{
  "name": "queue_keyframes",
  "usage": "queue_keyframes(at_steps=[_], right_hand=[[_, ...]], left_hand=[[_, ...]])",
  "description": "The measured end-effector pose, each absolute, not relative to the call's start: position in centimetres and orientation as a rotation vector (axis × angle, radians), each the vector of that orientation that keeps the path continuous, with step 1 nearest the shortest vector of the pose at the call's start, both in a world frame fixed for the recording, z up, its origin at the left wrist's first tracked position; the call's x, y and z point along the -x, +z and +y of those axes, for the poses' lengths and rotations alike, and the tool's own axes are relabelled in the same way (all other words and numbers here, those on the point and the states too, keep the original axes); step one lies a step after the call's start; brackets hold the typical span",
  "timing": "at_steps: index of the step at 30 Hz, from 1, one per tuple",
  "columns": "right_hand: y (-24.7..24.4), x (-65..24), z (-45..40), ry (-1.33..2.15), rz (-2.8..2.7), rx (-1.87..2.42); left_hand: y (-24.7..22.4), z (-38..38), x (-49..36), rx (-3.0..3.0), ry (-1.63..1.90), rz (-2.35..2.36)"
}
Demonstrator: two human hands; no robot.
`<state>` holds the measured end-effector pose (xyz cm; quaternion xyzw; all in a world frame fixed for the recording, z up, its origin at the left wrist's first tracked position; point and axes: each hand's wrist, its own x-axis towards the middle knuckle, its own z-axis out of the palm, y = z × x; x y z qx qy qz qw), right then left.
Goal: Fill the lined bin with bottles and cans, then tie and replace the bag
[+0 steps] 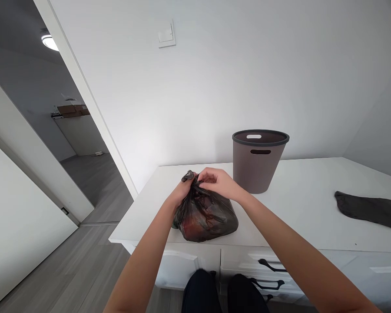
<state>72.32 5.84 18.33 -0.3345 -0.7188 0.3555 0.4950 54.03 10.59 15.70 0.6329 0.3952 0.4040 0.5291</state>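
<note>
A filled black plastic garbage bag [208,217] rests near the front edge of the white cabinet top, with reddish contents showing through its thin film. My left hand [182,189] is closed around the gathered neck of the bag, and a twisted tuft pokes out above it. At the same neck, on its right side, my right hand [217,180] has its fingers curled and pinching the plastic. Part of the left fingers is hidden behind the bag.
A brown trash bin [256,167] with a dark rim stands upright behind and right of the bag. A folded black plastic bag [371,209] lies at the far right of the cabinet top [306,208]. Drawers with black handles [267,283] are below; a doorway is at left.
</note>
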Motion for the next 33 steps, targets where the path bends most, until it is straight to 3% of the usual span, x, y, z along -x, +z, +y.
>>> queue_keyframes(at_steps=[7, 13, 23, 33], right_hand=[[16.7, -71.9, 5.3, 0.871, -1.891, 0.949], [15.9, -71.1, 7.5, 0.393, -1.839, 1.158], [16.0, -70.5, 8.7, 0.651, -1.892, 0.996], [15.9, -70.4, 8.9, 0.418, -1.897, 1.33]], left_hand=[[16.4, 9.7, -53.9, -1.545, 0.946, 0.961], [16.9, 9.3, -53.7, -1.785, 0.975, 0.926], [17.0, 9.1, -53.7, -2.009, 0.961, 0.947], [16.5, 8.9, -53.4, -2.119, 1.051, 1.019]])
